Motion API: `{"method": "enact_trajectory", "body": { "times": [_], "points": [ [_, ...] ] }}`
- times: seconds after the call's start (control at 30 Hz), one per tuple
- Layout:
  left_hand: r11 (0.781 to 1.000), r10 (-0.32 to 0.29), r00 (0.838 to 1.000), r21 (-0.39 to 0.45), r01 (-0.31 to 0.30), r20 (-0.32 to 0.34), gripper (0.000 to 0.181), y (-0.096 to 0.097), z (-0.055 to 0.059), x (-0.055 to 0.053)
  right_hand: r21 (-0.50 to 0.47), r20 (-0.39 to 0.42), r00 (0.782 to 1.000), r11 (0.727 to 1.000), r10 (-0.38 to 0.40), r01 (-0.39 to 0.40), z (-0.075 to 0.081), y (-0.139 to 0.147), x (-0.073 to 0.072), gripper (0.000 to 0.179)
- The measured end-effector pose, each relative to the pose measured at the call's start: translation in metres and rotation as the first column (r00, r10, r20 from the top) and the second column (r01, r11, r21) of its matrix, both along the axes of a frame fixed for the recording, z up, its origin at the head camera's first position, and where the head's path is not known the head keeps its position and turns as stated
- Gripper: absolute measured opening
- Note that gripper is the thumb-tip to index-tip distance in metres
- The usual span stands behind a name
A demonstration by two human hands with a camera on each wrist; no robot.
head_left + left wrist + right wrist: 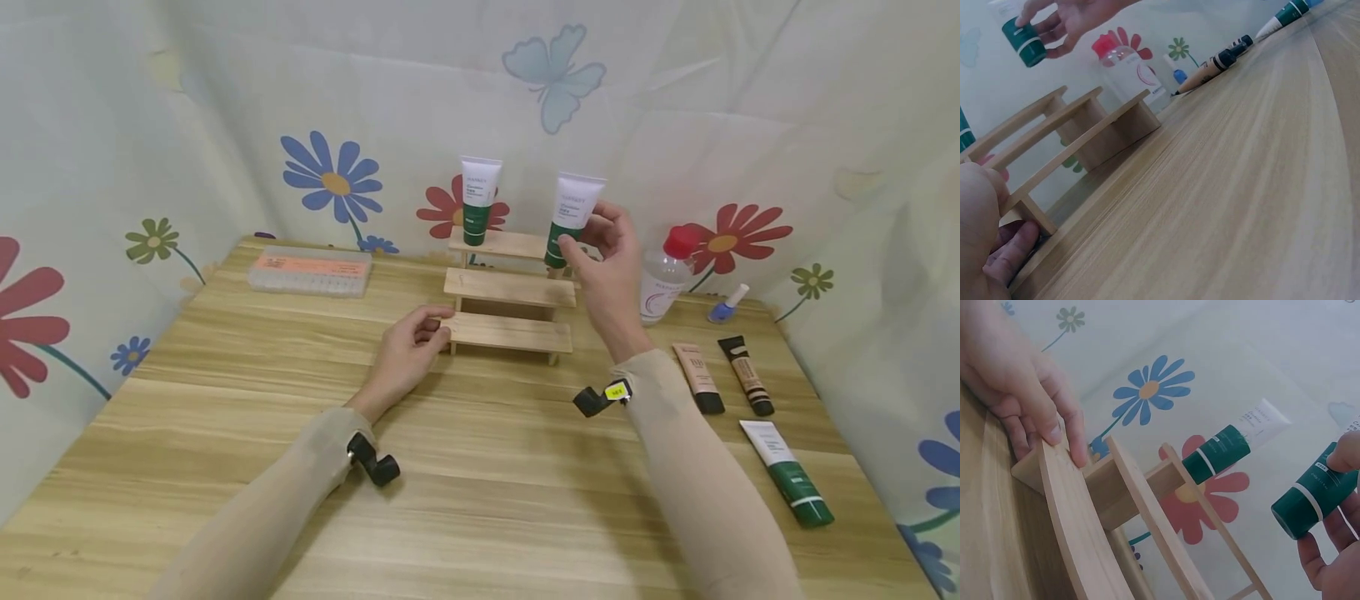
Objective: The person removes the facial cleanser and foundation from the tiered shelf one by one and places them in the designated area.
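Note:
A three-tier wooden display rack (510, 332) stands on the table. My left hand (408, 350) grips the left end of its lowest tier, thumb and fingers around the board's corner in the right wrist view. In my right hand (611, 267) is a white-and-green squeeze tube (576, 200), cap down, pinched by its green lower part. That tube is held up over the right end of the top tier, its cap above the board in the right wrist view (1313, 494). A matching squeeze tube (480, 200) stands upright on its cap at the top tier's left end.
Right of the rack stands a clear bottle with a red cap (667, 275), near a blue nail polish bottle (727, 304). Closer lie a beige tube (697, 375), a black-and-tan tube (746, 375) and a larger white-and-green tube (787, 473). A clear plastic case (310, 271) lies back left.

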State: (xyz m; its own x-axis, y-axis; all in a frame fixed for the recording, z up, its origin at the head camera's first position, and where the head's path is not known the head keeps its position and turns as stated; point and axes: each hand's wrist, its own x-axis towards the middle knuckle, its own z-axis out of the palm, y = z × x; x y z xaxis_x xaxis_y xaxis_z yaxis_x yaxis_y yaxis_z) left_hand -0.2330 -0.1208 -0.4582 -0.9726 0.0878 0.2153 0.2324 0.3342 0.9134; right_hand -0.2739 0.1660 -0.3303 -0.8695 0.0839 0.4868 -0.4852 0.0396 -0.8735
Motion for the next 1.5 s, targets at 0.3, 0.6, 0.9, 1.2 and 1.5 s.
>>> {"method": "enact_trajectory", "body": {
  "times": [0.3,0.6,0.9,1.2,1.5],
  "points": [
    [1.0,-0.003,1.0,0.01,0.003,0.0,0.029,0.002,0.0,-0.001,0.02,-0.014,0.999,0.999,-0.04,0.04,-0.002,0.03,0.035,0.042],
    [1.0,-0.001,1.0,0.019,0.001,0.005,0.028,0.0,-0.001,0.0,-0.005,-0.007,0.996,0.996,-0.087,0.087,-0.003,0.063,0.064,0.045],
    [1.0,0.002,1.0,0.019,-0.003,0.005,0.029,0.0,-0.001,0.0,-0.014,0.046,0.985,0.986,-0.168,0.169,-0.012,0.106,0.093,0.048],
    [1.0,0.001,1.0,0.018,-0.001,-0.005,0.028,0.0,-0.002,-0.001,-0.069,0.172,0.943,0.951,-0.286,0.301,-0.031,0.143,0.116,0.051],
    [1.0,0.004,1.0,0.009,-0.004,-0.008,0.028,0.0,-0.002,-0.001,-0.065,0.253,0.91,0.933,-0.327,0.353,-0.051,0.162,0.134,0.052]
  ]
}}
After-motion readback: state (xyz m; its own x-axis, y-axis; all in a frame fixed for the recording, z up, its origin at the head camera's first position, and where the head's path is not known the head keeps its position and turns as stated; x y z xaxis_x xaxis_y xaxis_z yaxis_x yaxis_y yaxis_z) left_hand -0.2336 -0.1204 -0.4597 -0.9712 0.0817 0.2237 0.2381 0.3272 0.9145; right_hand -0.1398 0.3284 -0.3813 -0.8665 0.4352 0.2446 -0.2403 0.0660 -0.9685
